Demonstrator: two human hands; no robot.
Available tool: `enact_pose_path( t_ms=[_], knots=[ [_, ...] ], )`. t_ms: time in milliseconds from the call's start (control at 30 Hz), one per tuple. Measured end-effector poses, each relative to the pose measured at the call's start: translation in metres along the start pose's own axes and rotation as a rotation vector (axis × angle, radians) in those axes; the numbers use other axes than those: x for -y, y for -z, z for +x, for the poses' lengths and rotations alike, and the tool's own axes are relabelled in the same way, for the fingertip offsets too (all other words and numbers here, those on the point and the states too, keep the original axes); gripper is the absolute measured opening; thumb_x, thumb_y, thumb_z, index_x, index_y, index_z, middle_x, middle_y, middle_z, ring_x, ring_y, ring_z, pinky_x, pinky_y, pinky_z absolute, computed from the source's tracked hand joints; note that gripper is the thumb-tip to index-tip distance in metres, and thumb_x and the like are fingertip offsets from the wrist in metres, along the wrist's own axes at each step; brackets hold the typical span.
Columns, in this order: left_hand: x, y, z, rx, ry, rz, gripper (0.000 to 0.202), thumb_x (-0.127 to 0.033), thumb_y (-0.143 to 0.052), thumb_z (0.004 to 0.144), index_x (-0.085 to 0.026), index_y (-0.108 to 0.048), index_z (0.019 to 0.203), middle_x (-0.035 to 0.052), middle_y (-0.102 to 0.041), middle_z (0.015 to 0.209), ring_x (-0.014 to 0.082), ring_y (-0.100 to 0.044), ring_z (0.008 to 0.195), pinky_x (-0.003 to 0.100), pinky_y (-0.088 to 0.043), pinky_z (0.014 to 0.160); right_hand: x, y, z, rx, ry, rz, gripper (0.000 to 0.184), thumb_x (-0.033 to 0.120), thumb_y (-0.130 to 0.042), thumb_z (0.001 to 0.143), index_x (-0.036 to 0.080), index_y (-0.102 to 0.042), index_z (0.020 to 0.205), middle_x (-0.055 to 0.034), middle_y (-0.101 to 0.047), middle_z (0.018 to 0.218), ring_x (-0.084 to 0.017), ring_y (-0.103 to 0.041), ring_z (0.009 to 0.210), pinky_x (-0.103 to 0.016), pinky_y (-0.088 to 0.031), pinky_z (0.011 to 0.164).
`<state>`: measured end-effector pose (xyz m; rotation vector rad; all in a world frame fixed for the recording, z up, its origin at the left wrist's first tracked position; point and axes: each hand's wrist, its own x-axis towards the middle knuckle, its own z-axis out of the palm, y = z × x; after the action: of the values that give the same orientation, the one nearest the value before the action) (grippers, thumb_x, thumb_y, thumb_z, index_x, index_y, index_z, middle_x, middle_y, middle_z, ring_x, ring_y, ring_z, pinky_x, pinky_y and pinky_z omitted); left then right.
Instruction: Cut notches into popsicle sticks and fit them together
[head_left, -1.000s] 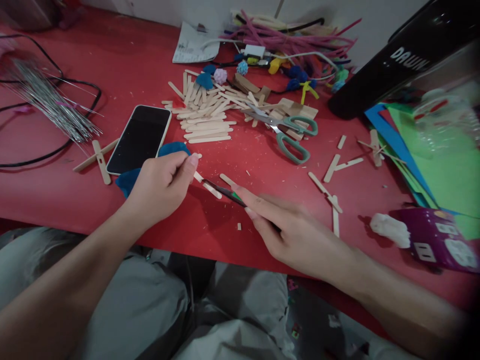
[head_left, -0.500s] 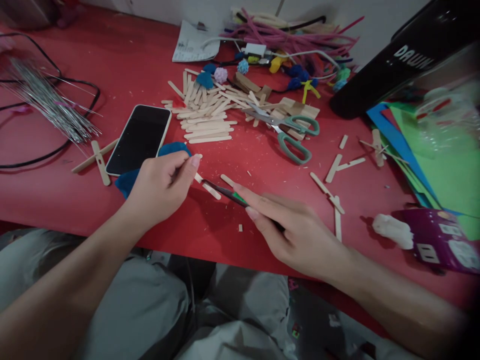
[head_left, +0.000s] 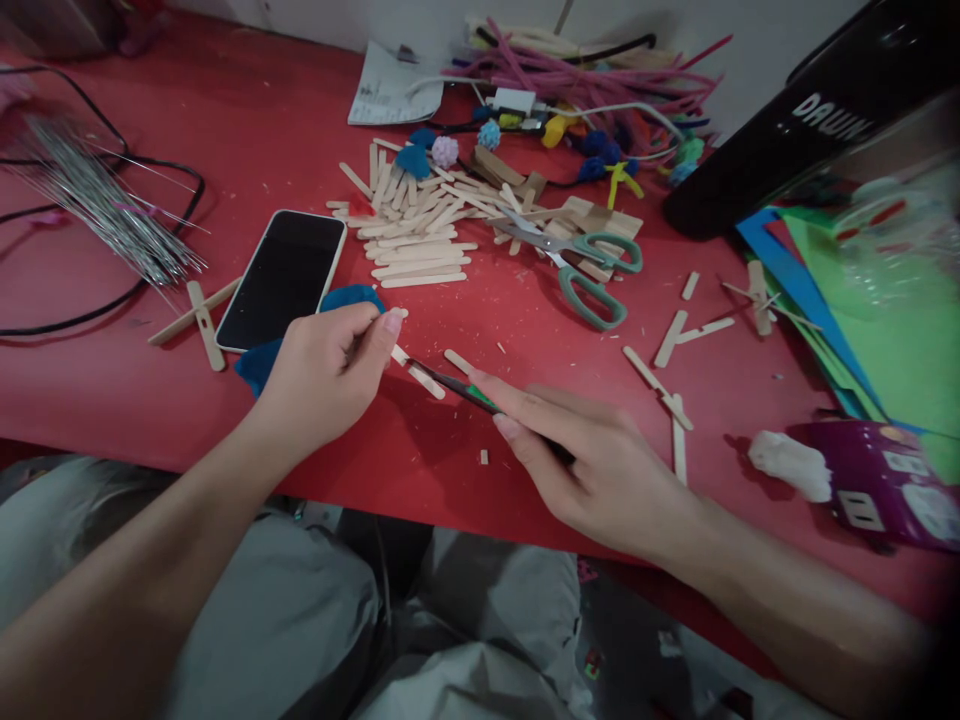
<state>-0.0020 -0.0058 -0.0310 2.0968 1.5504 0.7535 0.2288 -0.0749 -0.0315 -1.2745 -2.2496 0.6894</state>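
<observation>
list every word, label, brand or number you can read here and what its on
"DAWN": white capitals on the black cylinder at the upper right; the last letter is the faintest.
White paper near the wall: faint print, too small and blurred to read.
Purple object at the right: pale patches, no readable text on them.
I can read no other word or number.
</observation>
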Motion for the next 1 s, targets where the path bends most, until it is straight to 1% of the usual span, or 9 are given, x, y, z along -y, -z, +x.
enact_pose_path(
  t_ms=[67, 200, 267, 467, 667, 733, 833, 900, 1000],
  knots=[
    [-0.0005, -0.0002, -0.0005, -0.016, 0.000, 0.009, 0.040, -0.033, -0.046, 0.092, -0.020, -0.037, 0.056, -0.0048, -0.029, 0.048, 0.0100, -0.031, 0.048, 0.029, -0.026, 0.050, -0.0005, 0.0005, 0.0000, 0.003, 0.000, -0.003, 0.049, 0.013, -0.043, 0.097, 0.017, -0.048, 0.145, -0.0044, -0.068, 0.088, -0.013, -0.062, 0.072, -0.025, -0.055, 0.072],
    [-0.0001, -0.0009, -0.0012, -0.037, -0.007, 0.034, 0.040, -0.033, -0.046, 0.092, -0.020, -0.036, 0.056, -0.0046, -0.028, 0.048, 0.0100, -0.030, 0.047, 0.028, -0.025, 0.049, -0.0017, 0.0016, -0.0005, -0.010, 0.011, -0.061, 0.047, 0.014, -0.043, 0.097, 0.018, -0.049, 0.144, -0.0018, -0.062, 0.077, -0.013, -0.056, 0.063, -0.025, -0.051, 0.062],
    [0.0001, -0.0010, -0.0013, -0.032, -0.017, 0.034, 0.040, -0.033, -0.046, 0.092, -0.021, -0.035, 0.056, -0.0046, -0.028, 0.048, 0.0099, -0.029, 0.047, 0.028, -0.025, 0.049, -0.0026, 0.0019, -0.0013, -0.018, 0.011, -0.091, 0.047, 0.015, -0.043, 0.097, 0.019, -0.050, 0.144, -0.0011, -0.060, 0.074, -0.013, -0.055, 0.061, -0.025, -0.049, 0.059],
    [-0.0004, -0.0001, -0.0013, -0.004, -0.030, 0.001, 0.040, -0.031, -0.045, 0.092, -0.021, -0.035, 0.055, -0.0054, -0.025, 0.048, 0.0095, -0.028, 0.045, 0.028, -0.024, 0.048, -0.0049, 0.0011, -0.0023, -0.022, 0.013, -0.101, 0.047, 0.015, -0.044, 0.097, 0.022, -0.049, 0.144, -0.0019, -0.061, 0.078, -0.012, -0.055, 0.062, -0.025, -0.048, 0.059],
    [-0.0003, 0.0014, -0.0023, 0.001, -0.024, -0.037, 0.041, -0.032, -0.046, 0.091, -0.020, -0.034, 0.054, -0.0049, -0.026, 0.048, 0.0094, -0.028, 0.047, 0.028, -0.025, 0.048, -0.0052, -0.0002, -0.0001, -0.058, 0.062, -0.058, 0.045, 0.014, -0.044, 0.097, 0.021, -0.053, 0.140, 0.0013, -0.052, 0.071, -0.010, -0.049, 0.057, -0.022, -0.046, 0.057],
    [-0.0005, 0.0015, -0.0027, 0.007, -0.008, -0.046, 0.040, -0.032, -0.046, 0.091, -0.020, -0.037, 0.054, -0.0045, -0.029, 0.047, 0.0094, -0.031, 0.046, 0.028, -0.027, 0.048, -0.0060, 0.0000, -0.0004, -0.075, 0.072, -0.063, 0.044, 0.014, -0.044, 0.097, 0.021, -0.054, 0.139, 0.0018, -0.050, 0.069, -0.010, -0.048, 0.056, -0.022, -0.044, 0.055],
    [-0.0007, 0.0013, -0.0033, 0.021, 0.012, -0.074, 0.039, -0.033, -0.046, 0.091, -0.019, -0.044, 0.055, -0.0036, -0.037, 0.046, 0.0098, -0.037, 0.046, 0.027, -0.031, 0.049, -0.0076, 0.0010, -0.0016, -0.096, 0.065, -0.111, 0.045, 0.015, -0.046, 0.097, 0.025, -0.054, 0.140, 0.0008, -0.055, 0.071, -0.011, -0.051, 0.058, -0.022, -0.045, 0.056],
    [-0.0006, 0.0014, -0.0035, 0.020, 0.006, -0.095, 0.039, -0.033, -0.046, 0.091, -0.019, -0.048, 0.055, -0.0034, -0.039, 0.046, 0.0098, -0.039, 0.046, 0.027, -0.032, 0.049, -0.0081, 0.0022, -0.0018, -0.103, 0.059, -0.146, 0.044, 0.016, -0.047, 0.097, 0.027, -0.055, 0.139, -0.0003, -0.059, 0.076, -0.012, -0.055, 0.062, -0.023, -0.047, 0.058],
    [-0.0003, 0.0018, -0.0035, 0.022, -0.011, -0.115, 0.038, -0.032, -0.046, 0.091, -0.019, -0.051, 0.055, -0.0039, -0.036, 0.044, 0.0096, -0.037, 0.044, 0.026, -0.031, 0.048, -0.0074, 0.0044, 0.0000, -0.128, 0.064, -0.186, 0.039, 0.018, -0.050, 0.097, 0.022, -0.059, 0.134, -0.0012, -0.061, 0.076, -0.012, -0.057, 0.062, -0.023, -0.048, 0.059]
  ],
)
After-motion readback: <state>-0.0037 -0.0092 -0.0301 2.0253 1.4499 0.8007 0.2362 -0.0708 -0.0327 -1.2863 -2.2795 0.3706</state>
